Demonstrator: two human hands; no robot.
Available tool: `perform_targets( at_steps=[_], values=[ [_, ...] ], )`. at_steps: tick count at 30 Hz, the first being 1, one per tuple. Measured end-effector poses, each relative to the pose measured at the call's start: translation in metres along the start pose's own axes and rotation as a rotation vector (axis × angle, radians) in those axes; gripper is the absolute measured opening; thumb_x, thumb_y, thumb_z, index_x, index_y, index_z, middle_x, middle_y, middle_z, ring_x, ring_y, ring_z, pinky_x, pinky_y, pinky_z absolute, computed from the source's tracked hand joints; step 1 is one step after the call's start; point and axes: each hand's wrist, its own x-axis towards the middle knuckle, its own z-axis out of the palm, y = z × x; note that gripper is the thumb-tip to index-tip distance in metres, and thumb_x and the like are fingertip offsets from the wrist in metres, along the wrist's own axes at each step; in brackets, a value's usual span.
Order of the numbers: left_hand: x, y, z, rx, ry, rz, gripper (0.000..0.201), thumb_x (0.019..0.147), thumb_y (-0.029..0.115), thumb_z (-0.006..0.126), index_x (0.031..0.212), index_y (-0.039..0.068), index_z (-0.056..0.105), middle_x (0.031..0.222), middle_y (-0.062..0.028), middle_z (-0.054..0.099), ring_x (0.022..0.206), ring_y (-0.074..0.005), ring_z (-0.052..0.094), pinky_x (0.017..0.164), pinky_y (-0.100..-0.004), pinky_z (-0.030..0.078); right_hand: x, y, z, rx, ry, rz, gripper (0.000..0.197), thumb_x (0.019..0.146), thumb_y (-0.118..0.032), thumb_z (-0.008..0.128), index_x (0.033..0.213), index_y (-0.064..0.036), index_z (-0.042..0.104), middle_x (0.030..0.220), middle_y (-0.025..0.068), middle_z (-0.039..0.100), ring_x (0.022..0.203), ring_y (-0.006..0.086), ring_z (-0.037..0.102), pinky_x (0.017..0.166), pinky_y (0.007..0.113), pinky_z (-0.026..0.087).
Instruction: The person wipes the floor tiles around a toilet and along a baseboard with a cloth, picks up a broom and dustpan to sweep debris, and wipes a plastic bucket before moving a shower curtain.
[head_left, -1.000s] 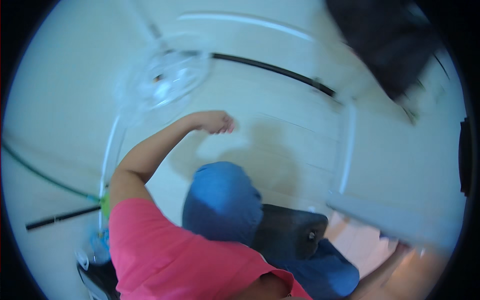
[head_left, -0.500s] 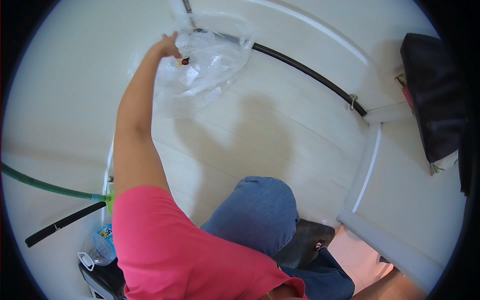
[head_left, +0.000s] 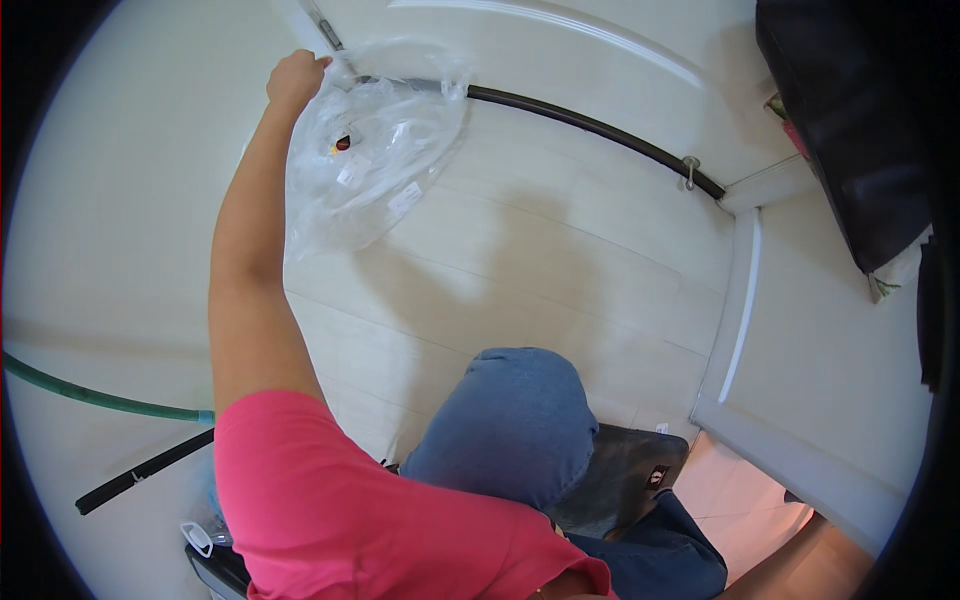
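Observation:
My left arm is stretched out to the far left corner. The fingers of my left hand [head_left: 298, 80] are closed on the upper left edge of a clear plastic bag [head_left: 385, 125]. Crumpled and thin, the bag rests partly on the pale floor, in front of the door. It bears white labels and a small red, black and yellow mark. Only a bit of my right arm [head_left: 815, 560] shows at the lower right; its hand is out of the picture.
A dark strip [head_left: 600, 130] runs along the door's foot, with a metal door stop [head_left: 690, 172] near its right end. A dark bag [head_left: 840, 130] hangs on the right. At left are a green hose [head_left: 100, 397], a black bar [head_left: 145, 470] and a plastic bottle's white handle [head_left: 197, 539].
My left hand has moved left and slightly up, its spread fingers now closed on the bag's edge. The bag has shifted left in the picture, as the whole view has turned a little.

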Motion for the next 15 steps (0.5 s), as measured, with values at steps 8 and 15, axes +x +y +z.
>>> perform_targets(
  at_steps=[8,15],
  values=[
    [-0.060,0.139,-0.019,0.045,0.225,0.342,0.037,0.088,0.035,0.053,0.084,0.001,0.063,0.085,-0.0219,0.065,0.079,-0.0389,0.062,0.070,-0.0486,0.049,-0.007,-0.011,-0.043,-0.080,0.046,-0.058,0.047,0.092,-0.037,0.048,0.123,-0.0018,0.047,0.113,0.0134,0.055,0.101,0.0229,0.054,0.082,0.036,0.047],
    [-0.264,0.369,-0.108,-0.402,-0.247,1.404,0.024,0.084,0.023,0.062,0.102,0.008,0.058,0.067,-0.0165,0.061,0.066,-0.0350,0.060,0.060,-0.0424,0.047,-0.037,0.003,-0.144,-0.026,0.089,-0.196,0.049,0.093,-0.038,0.047,0.125,-0.0013,0.046,0.116,0.0141,0.055,0.105,0.0230,0.053,0.084,0.036,0.046]
  ],
)
